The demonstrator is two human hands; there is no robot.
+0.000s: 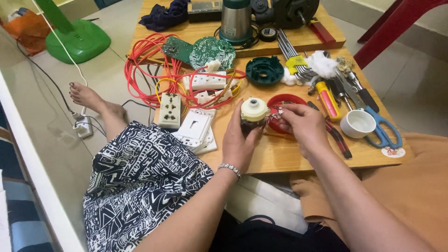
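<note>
My left hand [239, 140] is clamped around the small motor [253, 115] with the cream cap, held just above the low wooden table's [280, 156] near edge. My right hand [301, 123] pinches something tiny at its side, which I cannot identify. I judge this is the step of working on the motor body; the next move needs a steady hold.

The motor's [254, 116] lower body is hidden behind the left hand [240, 140], at frame centre. The right hand [298, 123] covers part of the red lid [284, 100], and what its fingers [280, 112] pinch is too small to tell. At the top edge the steel jug [235, 18], the black motor [291, 11] and the dark cloth [165, 14] are cut off. The red chair [396, 23], upper right, shows only legs.
</note>
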